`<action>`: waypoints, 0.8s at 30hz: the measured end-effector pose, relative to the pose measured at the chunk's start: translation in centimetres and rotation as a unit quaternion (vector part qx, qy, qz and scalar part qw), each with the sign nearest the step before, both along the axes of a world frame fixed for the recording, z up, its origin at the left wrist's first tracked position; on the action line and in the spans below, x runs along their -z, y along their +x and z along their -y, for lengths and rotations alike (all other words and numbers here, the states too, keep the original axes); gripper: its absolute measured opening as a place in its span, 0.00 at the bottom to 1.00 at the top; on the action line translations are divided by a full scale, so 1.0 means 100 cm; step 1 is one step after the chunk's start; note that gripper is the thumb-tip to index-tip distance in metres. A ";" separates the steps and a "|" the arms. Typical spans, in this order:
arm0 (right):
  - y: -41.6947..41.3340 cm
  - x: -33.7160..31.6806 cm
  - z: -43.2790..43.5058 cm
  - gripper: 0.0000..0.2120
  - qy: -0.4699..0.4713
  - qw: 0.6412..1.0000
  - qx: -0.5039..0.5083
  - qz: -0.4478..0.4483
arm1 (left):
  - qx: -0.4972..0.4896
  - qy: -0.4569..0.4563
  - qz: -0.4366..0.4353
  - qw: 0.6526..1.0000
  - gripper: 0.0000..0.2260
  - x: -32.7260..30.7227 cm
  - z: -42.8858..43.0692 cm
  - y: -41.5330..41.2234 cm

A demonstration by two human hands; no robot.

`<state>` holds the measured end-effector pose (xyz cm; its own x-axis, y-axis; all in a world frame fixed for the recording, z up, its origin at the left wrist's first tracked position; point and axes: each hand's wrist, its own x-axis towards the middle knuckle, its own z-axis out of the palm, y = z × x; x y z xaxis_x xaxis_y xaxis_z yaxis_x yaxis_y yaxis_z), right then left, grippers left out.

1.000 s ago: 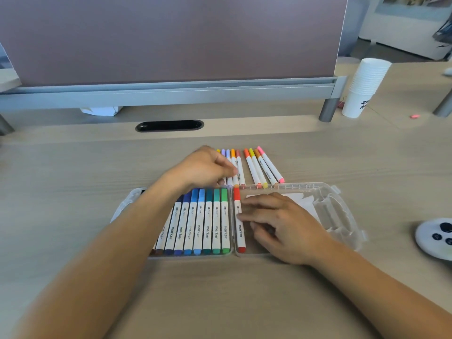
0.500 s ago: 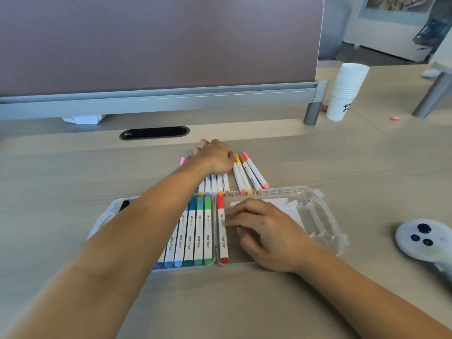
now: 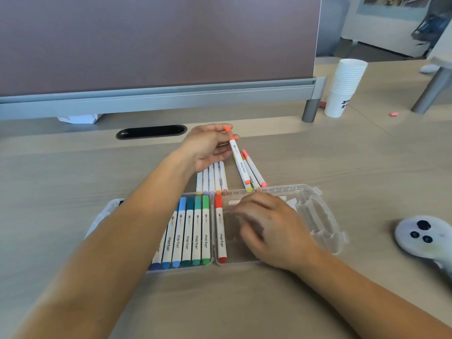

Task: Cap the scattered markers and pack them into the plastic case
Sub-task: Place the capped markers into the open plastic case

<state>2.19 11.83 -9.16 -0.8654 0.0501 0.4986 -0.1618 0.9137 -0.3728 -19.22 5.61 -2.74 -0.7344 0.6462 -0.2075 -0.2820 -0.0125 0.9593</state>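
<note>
Pale wood-grain tabletop (image 3: 367,167) runs up to a mauve partition (image 3: 156,45), with stacked paper cups (image 3: 344,86) far right and a white controller (image 3: 423,233) nearer. The plastic case (image 3: 325,223) lies open and flat. Its left half holds blue and green markers (image 3: 193,228), and a red marker (image 3: 220,231) lies alone at the left edge of the right half. Loose markers (image 3: 215,177) wait just beyond the rim.

The left hand (image 3: 208,148) is raised beyond the case, its fingers (image 3: 215,127) pinching an orange marker (image 3: 241,165) near its far end. The right hand (image 3: 274,231) lies in the right half, too blurred to tell how its fingers are set.

The orange marker probably goes beside the red one. It would be best to check the cap is seated, turn the barrel parallel to the red marker and lower it flat, with the right hand moved off that slot.

Barrels read "marker". The small logo above that word and the dark characters on the cups are unreadable.
</note>
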 end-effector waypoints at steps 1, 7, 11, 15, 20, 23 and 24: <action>0.002 -0.002 0.000 0.13 -0.017 0.999 0.036 -0.029 | 0.015 0.018 0.018 1.000 0.10 -0.005 0.007 0.003; 0.009 -0.007 -0.010 0.12 -0.066 0.988 0.091 -0.102 | 0.110 -0.063 -0.033 0.991 0.09 -0.015 0.041 0.034; 0.009 -0.004 -0.013 0.14 -0.045 0.994 0.005 -0.099 | 0.150 -0.084 0.004 0.985 0.11 -0.008 0.049 0.046; 0.010 -0.002 -0.010 0.17 0.020 0.996 -0.075 -0.047 | 0.159 -0.130 0.006 0.979 0.12 0.002 0.053 0.047; 0.010 0.001 -0.009 0.17 0.057 0.991 -0.121 0.032 | 0.136 -0.158 -0.016 0.978 0.12 0.007 0.054 0.049; 0.009 0.002 -0.008 0.16 0.052 0.987 -0.136 0.061 | 0.125 -0.169 -0.026 0.977 0.10 0.009 0.053 0.049; 0.008 0.003 -0.008 0.16 0.042 0.987 -0.141 0.065 | 0.122 -0.179 -0.036 0.976 0.10 0.009 0.053 0.049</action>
